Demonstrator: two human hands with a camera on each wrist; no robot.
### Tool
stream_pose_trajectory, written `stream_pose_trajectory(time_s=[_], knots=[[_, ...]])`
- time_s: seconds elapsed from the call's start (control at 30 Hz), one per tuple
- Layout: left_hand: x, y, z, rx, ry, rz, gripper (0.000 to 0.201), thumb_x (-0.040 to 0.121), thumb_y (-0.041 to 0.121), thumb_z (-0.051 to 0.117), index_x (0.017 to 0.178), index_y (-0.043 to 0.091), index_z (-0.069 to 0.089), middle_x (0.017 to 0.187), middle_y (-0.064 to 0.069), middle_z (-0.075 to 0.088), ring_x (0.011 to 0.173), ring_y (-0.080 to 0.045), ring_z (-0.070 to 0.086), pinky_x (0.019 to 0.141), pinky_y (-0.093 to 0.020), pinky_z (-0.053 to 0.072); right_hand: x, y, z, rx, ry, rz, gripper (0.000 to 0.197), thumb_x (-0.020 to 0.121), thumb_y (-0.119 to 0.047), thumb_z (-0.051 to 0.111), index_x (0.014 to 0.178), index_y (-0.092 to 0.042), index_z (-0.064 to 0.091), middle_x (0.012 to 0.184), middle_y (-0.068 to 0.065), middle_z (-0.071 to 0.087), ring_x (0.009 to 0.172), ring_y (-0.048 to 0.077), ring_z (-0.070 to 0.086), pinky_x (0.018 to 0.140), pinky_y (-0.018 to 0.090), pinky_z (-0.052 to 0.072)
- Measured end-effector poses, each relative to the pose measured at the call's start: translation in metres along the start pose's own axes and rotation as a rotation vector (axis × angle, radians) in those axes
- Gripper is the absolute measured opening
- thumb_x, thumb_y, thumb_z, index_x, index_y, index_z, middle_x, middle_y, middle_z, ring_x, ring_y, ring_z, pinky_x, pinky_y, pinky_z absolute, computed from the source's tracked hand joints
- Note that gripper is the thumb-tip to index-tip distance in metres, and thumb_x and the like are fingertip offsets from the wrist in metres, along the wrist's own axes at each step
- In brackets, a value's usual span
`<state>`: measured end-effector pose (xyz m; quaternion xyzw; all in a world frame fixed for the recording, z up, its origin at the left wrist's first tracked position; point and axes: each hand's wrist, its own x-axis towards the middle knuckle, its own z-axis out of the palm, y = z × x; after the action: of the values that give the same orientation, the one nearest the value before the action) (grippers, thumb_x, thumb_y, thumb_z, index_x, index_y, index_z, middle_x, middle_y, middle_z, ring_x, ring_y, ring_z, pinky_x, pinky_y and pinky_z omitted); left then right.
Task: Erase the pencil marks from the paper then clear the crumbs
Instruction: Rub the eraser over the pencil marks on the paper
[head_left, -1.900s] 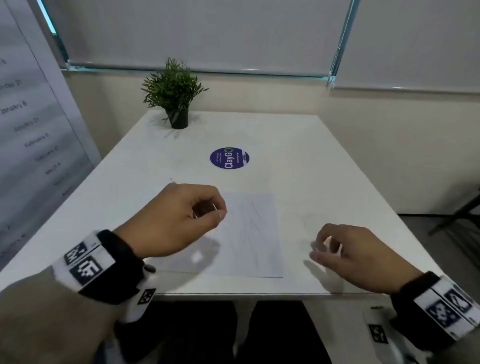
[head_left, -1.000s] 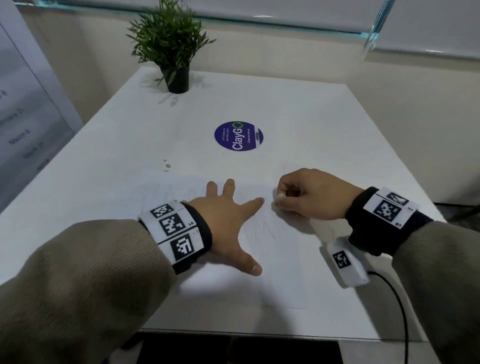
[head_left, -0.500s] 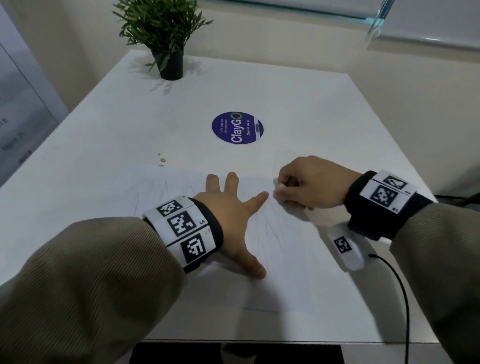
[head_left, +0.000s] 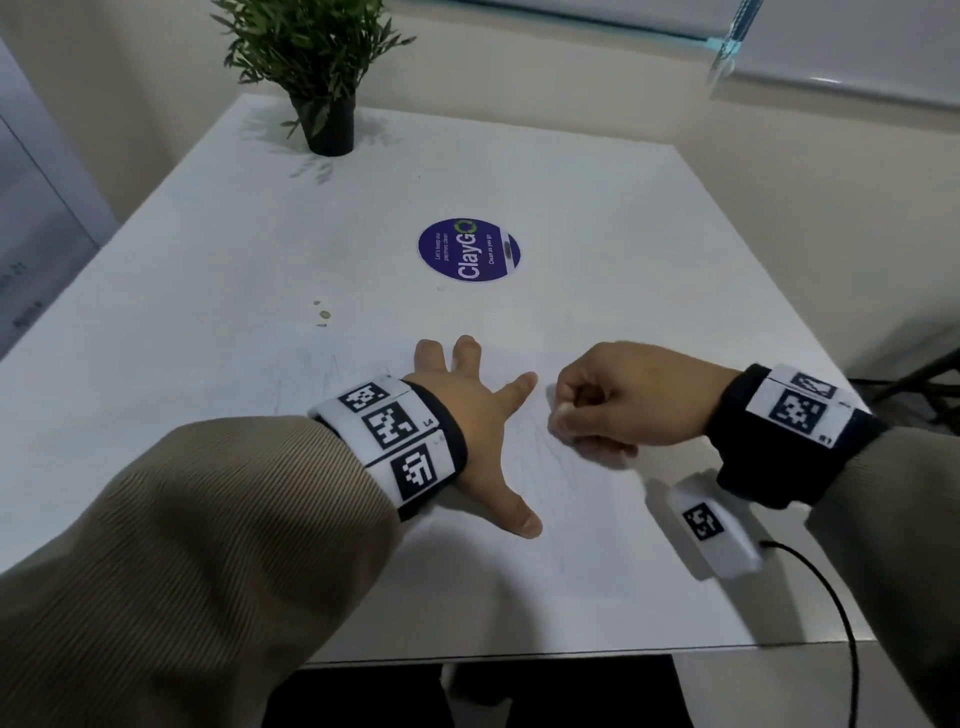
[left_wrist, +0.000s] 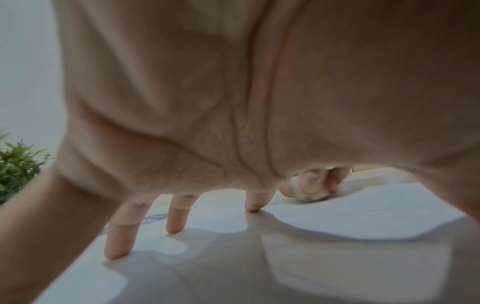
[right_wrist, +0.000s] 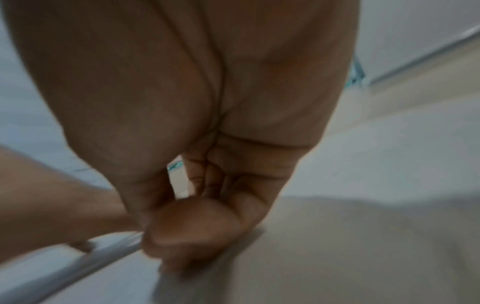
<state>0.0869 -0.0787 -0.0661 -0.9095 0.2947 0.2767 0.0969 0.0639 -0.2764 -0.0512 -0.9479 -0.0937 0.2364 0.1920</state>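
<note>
A white sheet of paper (head_left: 582, 525) with faint pencil scribbles lies near the table's front edge. My left hand (head_left: 483, 415) lies flat on it, fingers (left_wrist: 176, 218) spread and pressing the sheet down. Just to its right, my right hand (head_left: 618, 400) curls into a fist and pinches a small white eraser (head_left: 560, 415) against the paper. The left wrist view shows that eraser (left_wrist: 309, 193) held by fingertips on the sheet. In the blurred right wrist view, the right hand (right_wrist: 187, 230) hides the eraser.
The white table (head_left: 597, 218) carries a round purple sticker (head_left: 469, 250) in the middle and a potted plant (head_left: 322, 67) at the far left corner. A few small specks (head_left: 324, 314) lie beyond the paper's left part. A black cable (head_left: 841, 623) hangs off my right wrist.
My left hand went from hovering with curled fingers to lying flat on the paper. My right hand moved from the front right edge onto the sheet and has shifted slightly toward me with the eraser.
</note>
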Motion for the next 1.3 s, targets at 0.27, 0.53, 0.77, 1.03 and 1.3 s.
stream_pose_trajectory(time_s=[0.27,0.53,0.77,1.03,1.3], knots=[[0.000,0.001,0.000,-0.001,0.016,-0.004,0.141,0.051,0.094,0.066,0.152,0.050,-0.022,0.162,-0.013,-0.013,0.145,-0.047,-0.002,0.104,-0.061,0.041,0.000,0.003,0.002,-0.007,0.083,0.072,0.024,0.095,-0.023,0.060,0.076,-0.010,0.066,0.059,-0.001,0.072,0.045,0.009,0.060,0.057,0.022,0.050],[0.002,0.007,-0.011,0.041,0.004,0.012,0.131,0.047,0.094,0.068,0.147,0.065,-0.012,0.154,-0.018,0.011,0.136,-0.046,0.021,0.097,-0.057,0.044,-0.015,0.007,-0.014,0.281,0.217,0.097,0.015,0.096,-0.021,0.067,0.086,-0.010,0.067,0.068,0.003,0.075,0.056,0.018,0.068,0.057,0.030,0.058],[0.007,0.014,-0.018,0.124,0.011,-0.024,0.142,0.039,0.097,0.068,0.146,0.064,-0.019,0.142,-0.017,0.023,0.126,-0.044,0.031,0.092,-0.056,0.044,-0.003,0.013,0.000,0.278,0.131,0.086,0.020,0.098,-0.029,0.066,0.088,-0.011,0.064,0.070,0.002,0.076,0.056,0.016,0.069,0.065,0.032,0.056],[0.010,0.009,-0.016,0.053,-0.061,-0.071,0.146,0.041,0.096,0.070,0.135,0.064,-0.037,0.158,-0.024,-0.035,0.142,-0.063,-0.018,0.113,-0.072,0.014,-0.005,0.010,-0.005,0.037,-0.069,0.029,0.031,0.098,-0.038,0.063,0.079,-0.013,0.063,0.061,-0.007,0.068,0.050,0.006,0.052,0.058,0.020,0.043],[0.010,0.010,-0.018,0.051,-0.084,-0.057,0.144,0.046,0.093,0.071,0.136,0.062,-0.037,0.157,-0.025,-0.036,0.142,-0.061,-0.021,0.114,-0.072,0.008,-0.004,0.011,-0.004,-0.024,-0.015,0.005,0.031,0.099,-0.037,0.062,0.077,-0.016,0.062,0.058,-0.010,0.064,0.051,0.004,0.051,0.055,0.015,0.039]])
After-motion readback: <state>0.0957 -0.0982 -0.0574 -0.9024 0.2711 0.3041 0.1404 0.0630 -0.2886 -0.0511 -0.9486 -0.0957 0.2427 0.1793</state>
